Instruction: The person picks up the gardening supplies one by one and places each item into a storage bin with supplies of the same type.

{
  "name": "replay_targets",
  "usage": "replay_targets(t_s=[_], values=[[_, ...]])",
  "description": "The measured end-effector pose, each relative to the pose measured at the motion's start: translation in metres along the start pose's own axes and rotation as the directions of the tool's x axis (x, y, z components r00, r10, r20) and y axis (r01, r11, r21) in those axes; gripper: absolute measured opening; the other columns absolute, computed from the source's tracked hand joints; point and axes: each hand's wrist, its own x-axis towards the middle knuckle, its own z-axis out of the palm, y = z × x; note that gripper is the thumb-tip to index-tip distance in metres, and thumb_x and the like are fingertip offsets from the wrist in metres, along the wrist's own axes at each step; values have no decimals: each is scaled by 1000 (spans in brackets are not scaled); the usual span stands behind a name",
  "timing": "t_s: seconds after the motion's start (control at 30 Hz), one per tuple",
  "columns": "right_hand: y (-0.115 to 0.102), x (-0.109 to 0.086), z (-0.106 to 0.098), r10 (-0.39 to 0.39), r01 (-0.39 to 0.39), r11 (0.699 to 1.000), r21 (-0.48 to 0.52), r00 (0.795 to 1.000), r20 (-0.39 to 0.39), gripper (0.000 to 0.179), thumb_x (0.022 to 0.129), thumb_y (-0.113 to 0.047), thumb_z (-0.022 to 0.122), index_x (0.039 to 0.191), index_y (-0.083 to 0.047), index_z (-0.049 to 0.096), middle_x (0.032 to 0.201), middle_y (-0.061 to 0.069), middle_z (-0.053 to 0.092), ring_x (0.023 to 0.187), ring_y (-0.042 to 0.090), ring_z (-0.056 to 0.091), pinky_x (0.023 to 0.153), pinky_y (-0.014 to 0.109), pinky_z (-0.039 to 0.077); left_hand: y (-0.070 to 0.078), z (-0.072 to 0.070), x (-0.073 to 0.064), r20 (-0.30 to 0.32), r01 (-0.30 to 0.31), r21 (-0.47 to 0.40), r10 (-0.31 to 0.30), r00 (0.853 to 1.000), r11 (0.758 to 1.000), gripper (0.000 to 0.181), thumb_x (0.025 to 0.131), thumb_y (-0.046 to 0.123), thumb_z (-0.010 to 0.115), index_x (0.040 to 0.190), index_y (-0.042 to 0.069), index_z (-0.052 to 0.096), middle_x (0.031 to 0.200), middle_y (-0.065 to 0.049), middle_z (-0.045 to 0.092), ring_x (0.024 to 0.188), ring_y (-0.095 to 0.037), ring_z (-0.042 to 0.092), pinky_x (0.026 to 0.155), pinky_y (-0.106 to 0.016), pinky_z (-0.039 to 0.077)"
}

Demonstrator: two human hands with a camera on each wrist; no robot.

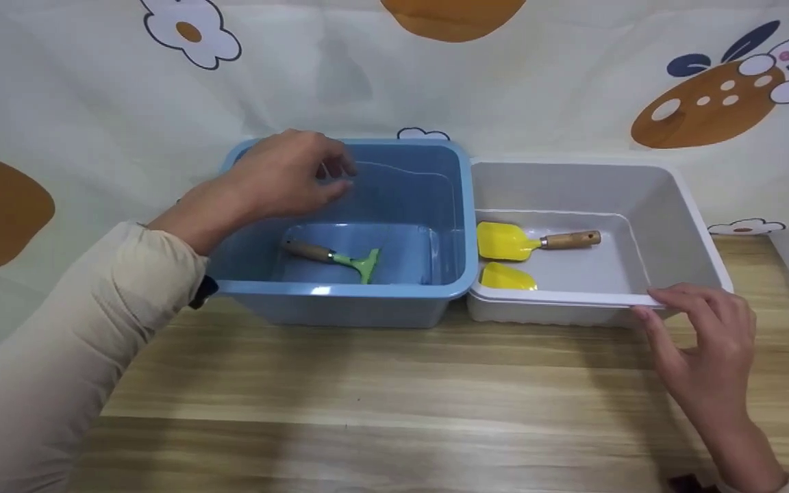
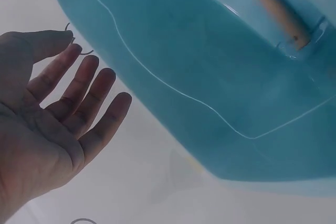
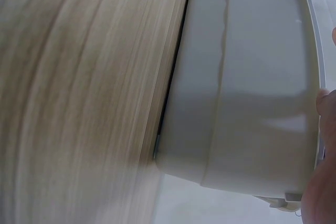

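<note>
My left hand (image 1: 288, 174) is held over the back left of a blue plastic bin (image 1: 340, 290), fingers loosely bent and nothing in them. The left wrist view shows its palm and spread fingers beside the bin's rim. On the bin's floor lies a small garden tool (image 1: 365, 263) with a green head and wooden handle. With thumb and fingers, my right hand (image 1: 716, 342) pinches the front rim of a white plastic bin (image 1: 572, 297) near its right corner. Inside that bin lie a yellow hand shovel (image 1: 504, 241) with a wooden handle and another yellow blade (image 1: 506, 276), partly hidden by the front wall.
Both bins stand side by side on a wood-grain table (image 1: 367, 397), their rims close together. Behind them hangs a pale cloth (image 1: 340, 75) printed with flowers and orange shapes. The table's right edge runs beyond the white bin.
</note>
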Motion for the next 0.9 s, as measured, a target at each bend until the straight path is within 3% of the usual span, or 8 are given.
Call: replay_targets(t_s=[0.17,0.33,0.5,0.7,0.9], values=[[0,0,0,-1,1,1000,0,1000,-4,25,76,-1,83,98,6,74,99,26,68,110,-14,38,98,15,23,-1,0,-6,17,2,-4,-2,1000,1000,30,97,26,65,124,14,70,121,-7,72,113,-24,67,98,-47,54],[0,-1,0,4,-4,1000,-5,1000,-2,25,76,-2,83,98,6,74,99,26,67,110,-14,38,98,16,23,1,0,-20,-6,-18,0,18,1000,1000,30,98,27,64,125,15,69,123,-6,71,116,-22,65,101,-48,53],[2,-1,1,0,0,1000,-2,1000,-5,24,79,-7,83,98,5,74,100,25,67,110,-14,38,99,16,23,7,2,-40,-73,-58,5,59,996,998,32,99,29,63,127,15,68,126,-5,70,119,-23,64,102,-49,52],[3,-2,1,-10,10,1000,10,1000,-12,26,82,-14,83,97,5,74,99,25,67,109,-14,38,99,17,23,17,5,-64,-178,-124,-13,120,977,992,32,99,34,64,127,18,68,125,-1,70,119,-19,64,102,-48,51],[4,-2,2,-3,3,1000,8,1000,-8,25,80,-10,83,97,5,74,98,25,67,109,-13,38,99,17,23,19,13,-81,-208,-158,-30,148,967,987,33,98,34,64,128,20,67,125,2,69,119,-18,64,101,-47,52]])
